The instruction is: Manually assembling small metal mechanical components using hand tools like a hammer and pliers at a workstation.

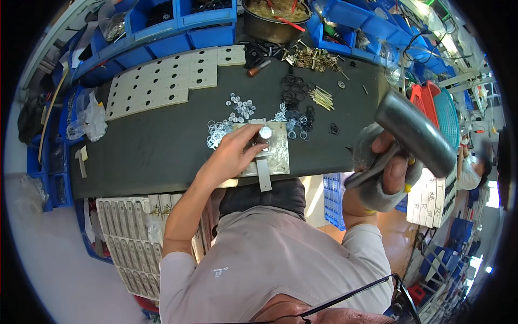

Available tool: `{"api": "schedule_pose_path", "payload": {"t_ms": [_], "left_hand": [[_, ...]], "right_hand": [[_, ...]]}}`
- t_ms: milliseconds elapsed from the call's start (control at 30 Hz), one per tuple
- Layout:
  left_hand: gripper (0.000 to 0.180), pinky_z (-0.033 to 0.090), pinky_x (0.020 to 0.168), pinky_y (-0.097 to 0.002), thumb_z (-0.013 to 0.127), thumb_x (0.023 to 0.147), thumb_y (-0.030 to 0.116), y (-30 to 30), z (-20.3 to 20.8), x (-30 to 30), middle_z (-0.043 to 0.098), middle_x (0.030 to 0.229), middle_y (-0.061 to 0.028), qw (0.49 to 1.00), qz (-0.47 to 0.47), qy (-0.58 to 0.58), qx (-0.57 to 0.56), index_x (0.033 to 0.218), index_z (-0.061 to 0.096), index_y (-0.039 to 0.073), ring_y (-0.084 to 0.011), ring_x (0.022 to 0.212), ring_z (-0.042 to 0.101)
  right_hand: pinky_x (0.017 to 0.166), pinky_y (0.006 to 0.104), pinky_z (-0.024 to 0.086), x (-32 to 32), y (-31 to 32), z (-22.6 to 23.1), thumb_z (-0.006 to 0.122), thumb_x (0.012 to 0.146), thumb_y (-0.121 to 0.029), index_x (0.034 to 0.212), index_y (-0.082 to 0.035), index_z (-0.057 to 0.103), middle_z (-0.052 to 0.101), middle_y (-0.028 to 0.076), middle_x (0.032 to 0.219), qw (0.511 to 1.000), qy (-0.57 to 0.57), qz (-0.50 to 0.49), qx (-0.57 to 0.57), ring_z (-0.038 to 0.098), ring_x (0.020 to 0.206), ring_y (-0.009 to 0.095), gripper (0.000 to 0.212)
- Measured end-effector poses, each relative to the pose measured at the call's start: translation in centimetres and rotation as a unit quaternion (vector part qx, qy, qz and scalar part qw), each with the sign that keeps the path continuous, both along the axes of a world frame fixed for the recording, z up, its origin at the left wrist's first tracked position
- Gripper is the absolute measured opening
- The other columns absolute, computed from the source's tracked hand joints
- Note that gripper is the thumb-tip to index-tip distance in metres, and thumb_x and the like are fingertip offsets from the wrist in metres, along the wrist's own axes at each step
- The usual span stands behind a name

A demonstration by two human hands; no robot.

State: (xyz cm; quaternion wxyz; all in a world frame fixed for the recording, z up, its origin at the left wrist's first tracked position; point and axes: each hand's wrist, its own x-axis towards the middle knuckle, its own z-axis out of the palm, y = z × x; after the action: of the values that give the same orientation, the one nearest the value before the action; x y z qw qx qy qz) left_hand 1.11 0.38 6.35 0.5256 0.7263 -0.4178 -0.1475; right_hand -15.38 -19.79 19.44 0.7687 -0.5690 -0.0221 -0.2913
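My left hand [236, 151] is closed around an upright metal rod [265, 133] with a bright round top. The rod stands over a square metal plate [280, 150] near the bench's front edge. Beneath the fingers, a flat metal strip [263, 177] juts out over that edge; where the rod meets it is hidden. Raised at the right, my right hand [393, 175], in a grey fingerless glove, grips a hammer [415, 132] with a thick dark cylindrical head. The hammer is well apart from the rod. White rings [218, 133] lie just left of my left hand.
Behind the plate are clear washers [241, 108], black rings [294, 89], brass pins [322, 98] and a heap of brass parts [317, 58]. Light panels with holes [156, 81] cover the back left. Blue bins [210, 35] and a metal pot [275, 29] line the back.
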Motion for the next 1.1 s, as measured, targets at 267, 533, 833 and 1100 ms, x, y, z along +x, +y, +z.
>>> {"api": "schedule_pose_path", "payload": {"t_ms": [267, 533, 833, 1100], "left_hand": [[0.036, 0.056, 0.091, -0.035, 0.074, 0.09, 0.003, 0.5, -0.3, 0.2, 0.071, 0.113, -0.0155, 1.0, 0.012, -0.002, 0.005, 0.124, 0.064, -0.003, -0.0254, 0.104, 0.071], [0.03, 0.055, 0.09, -0.0295, 0.075, 0.096, 0.008, 7.0, 0.2, 1.3, 0.072, 0.11, -0.0078, 0.949, 0.199, 0.206, -0.132, 0.122, 0.065, -0.002, -0.0135, 0.098, 0.066], [0.031, 0.052, 0.077, -0.0417, 0.077, 0.09, 0.017, 12.7, -5.4, 2.2, 0.065, 0.096, -0.0142, 0.885, 0.353, -0.181, 0.245, 0.112, 0.067, -0.001, -0.0331, 0.077, 0.061], [0.081, 0.056, 0.07, -0.0366, 0.09, 0.079, 0.03, -2.8, -2.0, -3.4, 0.067, 0.117, -0.0171, 0.956, 0.241, 0.089, 0.141, 0.14, 0.05, -0.004, -0.0189, 0.081, 0.07]], "right_hand": [[0.062, 0.0375, 0.049, 3.0, -1.1, -3.6, 0.074, 0.094, -0.03, 0.1, 0.001, 0.068, 0.065, 0.012, 0.073, 0.857, 0.3, 0.03, -0.417, 0.063, 0.064, 0.023, 0.032], [0.079, 0.0449, 0.054, -1.2, -11.8, -14.8, 0.075, 0.09, -0.035, 0.111, 0.002, 0.07, 0.073, 0.024, 0.093, 0.72, 0.484, -0.271, -0.418, 0.072, 0.09, 0.042, 0.043], [0.08, 0.0397, 0.055, -0.6, -12.9, -14.6, 0.072, 0.094, -0.048, 0.118, -0.003, 0.069, 0.073, 0.018, 0.101, 0.734, 0.393, -0.309, -0.46, 0.072, 0.091, 0.032, 0.051], [0.079, 0.0362, 0.052, 8.6, -2.4, -11.3, 0.07, 0.095, -0.042, 0.111, 0.0, 0.065, 0.067, 0.017, 0.094, 0.942, 0.218, -0.072, -0.245, 0.065, 0.083, 0.028, 0.045]]}}
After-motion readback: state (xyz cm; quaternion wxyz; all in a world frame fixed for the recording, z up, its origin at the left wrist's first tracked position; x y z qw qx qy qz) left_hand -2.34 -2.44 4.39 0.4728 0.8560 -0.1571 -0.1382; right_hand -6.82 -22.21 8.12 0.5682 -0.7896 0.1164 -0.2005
